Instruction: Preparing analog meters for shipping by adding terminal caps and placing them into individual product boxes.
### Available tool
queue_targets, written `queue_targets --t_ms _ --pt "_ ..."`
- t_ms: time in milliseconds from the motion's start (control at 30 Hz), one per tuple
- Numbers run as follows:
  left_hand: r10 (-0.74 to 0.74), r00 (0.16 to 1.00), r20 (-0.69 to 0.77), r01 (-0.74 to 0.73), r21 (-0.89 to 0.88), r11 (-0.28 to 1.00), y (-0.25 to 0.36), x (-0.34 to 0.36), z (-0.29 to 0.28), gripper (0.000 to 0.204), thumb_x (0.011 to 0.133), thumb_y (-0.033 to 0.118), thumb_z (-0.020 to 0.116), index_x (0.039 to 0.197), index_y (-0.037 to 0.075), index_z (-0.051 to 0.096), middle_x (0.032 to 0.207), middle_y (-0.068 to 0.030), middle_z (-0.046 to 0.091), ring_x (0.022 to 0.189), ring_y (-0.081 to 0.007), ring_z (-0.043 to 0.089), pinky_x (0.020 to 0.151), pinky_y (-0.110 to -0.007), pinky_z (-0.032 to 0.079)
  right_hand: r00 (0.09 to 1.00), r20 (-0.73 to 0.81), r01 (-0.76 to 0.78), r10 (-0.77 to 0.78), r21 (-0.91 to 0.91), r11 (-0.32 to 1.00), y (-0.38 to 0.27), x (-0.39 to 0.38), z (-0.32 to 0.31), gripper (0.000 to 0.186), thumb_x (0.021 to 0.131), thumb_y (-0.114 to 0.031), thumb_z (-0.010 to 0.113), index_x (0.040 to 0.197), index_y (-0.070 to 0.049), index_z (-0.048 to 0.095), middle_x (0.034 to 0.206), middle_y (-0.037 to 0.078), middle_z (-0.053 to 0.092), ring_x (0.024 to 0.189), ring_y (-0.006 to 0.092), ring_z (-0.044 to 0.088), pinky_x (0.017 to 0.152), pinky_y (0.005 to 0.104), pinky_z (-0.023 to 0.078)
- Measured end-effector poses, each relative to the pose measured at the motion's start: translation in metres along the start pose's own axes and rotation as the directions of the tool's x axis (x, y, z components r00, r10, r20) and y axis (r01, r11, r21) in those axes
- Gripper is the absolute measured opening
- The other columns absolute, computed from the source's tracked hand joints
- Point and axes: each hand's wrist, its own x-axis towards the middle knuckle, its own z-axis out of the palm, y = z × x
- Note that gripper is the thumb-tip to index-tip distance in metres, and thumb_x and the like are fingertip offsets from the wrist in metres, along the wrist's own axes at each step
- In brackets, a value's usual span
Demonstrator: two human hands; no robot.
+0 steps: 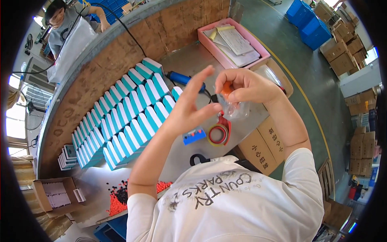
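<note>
My right hand [252, 86] is closed, its fingers curled round a small orange piece [227, 88] and the top of a clear plastic bag [238, 111]. The bag hangs below those fingers; whether the orange piece is inside it, I cannot tell. Facing it, my left hand [187, 107] is open, thumb and fingers spread apart with nothing between them. On the table beneath the hands lie a red tape dispenser [219, 134] and a small blue box [194, 136] with red bits at its top. A blue cylindrical tool [180, 78] with a cord lies beyond my left hand.
Rows of teal-and-white boxes [121, 117] fill the table's left. Loose orange and black pieces [119, 199] lie nearer me, beside an open carton [56, 195]. A pink tray [234, 44] of papers stands at the far right. Behind the wooden partition [169, 30] is another person [74, 26].
</note>
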Motion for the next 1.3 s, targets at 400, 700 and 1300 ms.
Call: queue_targets --t_ms 400,700,1300 --pt "-0.496 0.868 0.002 0.468 -0.334 0.818 0.007 -0.08 0.019 0.013 0.082 0.013 0.066 0.08 0.001 0.06 0.065 0.0012 0.058 0.061 -0.0028 0.049 0.054 -0.019 0.039 0.846 -0.531 0.278 -0.038 0.381 0.882 0.102 -0.05 0.098 0.056 0.083 -0.038 0.063 0.122 -0.001 0.047 0.102 0.007 0.06 0.084 0.0109 0.059 0.071 0.0269 0.05" --pt "-0.568 0.817 0.101 0.572 -0.261 0.777 0.0 -0.144 0.014 0.026 0.091 0.021 0.055 0.08 -0.001 0.063 0.066 -0.001 0.06 0.063 -0.0061 0.051 0.061 -0.022 0.041 0.655 -0.713 0.342 0.25 0.575 0.743 0.135 -0.035 0.154 0.013 0.09 -0.02 0.057 0.085 -0.009 0.057 0.072 0.0 0.058 0.061 0.0059 0.049 0.053 0.0197 0.039" --pt "-0.639 0.546 0.542 0.669 -0.741 -0.057 -0.07 -0.213 0.0 0.016 0.087 0.022 0.06 0.075 0.012 0.054 0.066 0.0029 0.053 0.065 -0.0103 0.052 0.071 -0.029 0.046 0.87 -0.262 -0.069 0.418 0.774 0.629 0.198 -0.047 0.133 0.028 0.09 -0.034 0.051 0.09 -0.007 0.062 0.089 0.001 0.061 0.077 0.0086 0.055 0.071 0.0265 0.043"
